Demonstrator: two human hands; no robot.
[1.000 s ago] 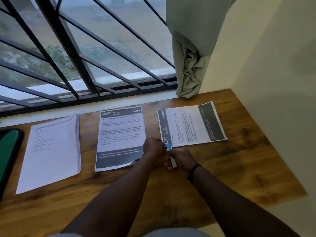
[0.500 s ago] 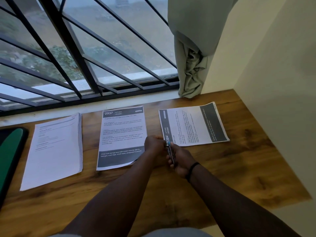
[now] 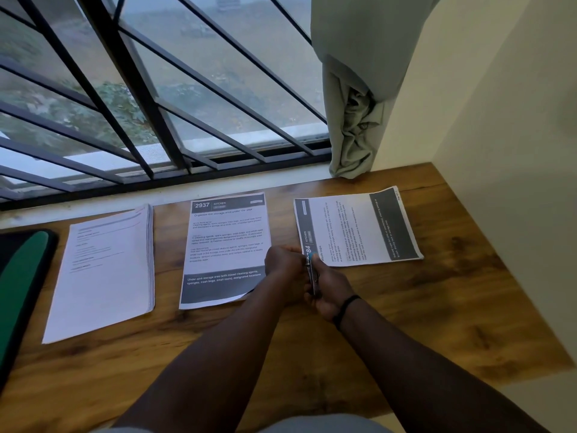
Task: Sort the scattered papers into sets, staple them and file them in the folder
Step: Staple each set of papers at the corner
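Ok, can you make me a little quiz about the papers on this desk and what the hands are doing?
1. True or false: the middle sheet shows the number 2937.
2. Which paper lies turned sideways? A) the left stack B) the right sheet
3. Fill in: the right hand holds a small ______ at the right sheet's corner.

Key: 1 true. 2 B. 3 stapler; the left hand is bunched against it.

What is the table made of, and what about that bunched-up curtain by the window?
The table looks like wood, or a wood-look laminate: brown grain streaks and a smooth, faintly shiny top. The curtain looks like soft woven cloth, matte grey-green, with folds and crumples.
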